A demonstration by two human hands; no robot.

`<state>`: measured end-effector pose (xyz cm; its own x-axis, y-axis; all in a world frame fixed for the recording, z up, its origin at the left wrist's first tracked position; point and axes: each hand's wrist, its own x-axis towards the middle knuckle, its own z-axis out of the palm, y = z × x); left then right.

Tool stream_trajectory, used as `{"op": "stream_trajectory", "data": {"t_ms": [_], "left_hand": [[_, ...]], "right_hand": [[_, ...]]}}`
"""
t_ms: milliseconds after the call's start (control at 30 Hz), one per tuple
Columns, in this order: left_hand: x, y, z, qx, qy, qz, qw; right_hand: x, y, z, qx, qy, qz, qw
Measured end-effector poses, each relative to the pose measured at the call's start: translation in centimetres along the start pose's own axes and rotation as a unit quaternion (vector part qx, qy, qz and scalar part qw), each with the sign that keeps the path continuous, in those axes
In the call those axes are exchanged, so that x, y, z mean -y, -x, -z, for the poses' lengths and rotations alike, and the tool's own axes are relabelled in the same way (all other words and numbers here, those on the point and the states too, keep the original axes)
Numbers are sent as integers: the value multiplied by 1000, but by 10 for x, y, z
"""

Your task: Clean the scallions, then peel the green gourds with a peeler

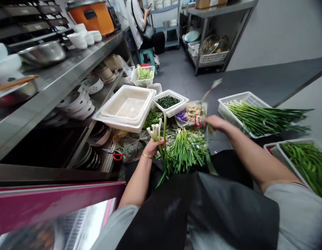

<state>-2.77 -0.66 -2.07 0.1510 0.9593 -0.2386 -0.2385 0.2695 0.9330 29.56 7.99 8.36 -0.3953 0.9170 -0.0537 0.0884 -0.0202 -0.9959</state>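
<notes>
My left hand (153, 147) is closed around a small bunch of scallions (164, 156), white bulbs up and green leaves hanging toward my lap. My right hand (213, 123), off to the right, pinches a single scallion (207, 93); its pale bulb end points up and its leaf trails down, smeared by motion. Between my hands and a little lower, a loose pile of scallions (185, 149) lies in front of my knees, with peeled scraps around it. A clear bag (193, 113) of pale and purple scraps sits just beyond the pile.
White baskets hold scallions (260, 116) and long green beans (307, 165) at right, green chillies (167, 101) ahead. Stacked white trays (127, 104) and red-handled scissors (117, 156) lie left, beside a steel shelf (80, 66). A person (140, 27) sits on a stool behind.
</notes>
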Motion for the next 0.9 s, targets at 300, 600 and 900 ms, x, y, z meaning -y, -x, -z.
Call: {"op": "stream_trajectory", "data": {"t_ms": [300, 600, 900], "left_hand": [[-4, -8, -5, 32, -20, 32, 999], [4, -13, 3, -31, -9, 19, 999], [3, -15, -14, 13, -107, 0, 994]], "right_hand": [[-29, -51, -128, 79, 59, 51, 994], [-23, -88, -123, 23, 20, -5, 1000], [-52, -45, -118, 204, 240, -2, 949]]}}
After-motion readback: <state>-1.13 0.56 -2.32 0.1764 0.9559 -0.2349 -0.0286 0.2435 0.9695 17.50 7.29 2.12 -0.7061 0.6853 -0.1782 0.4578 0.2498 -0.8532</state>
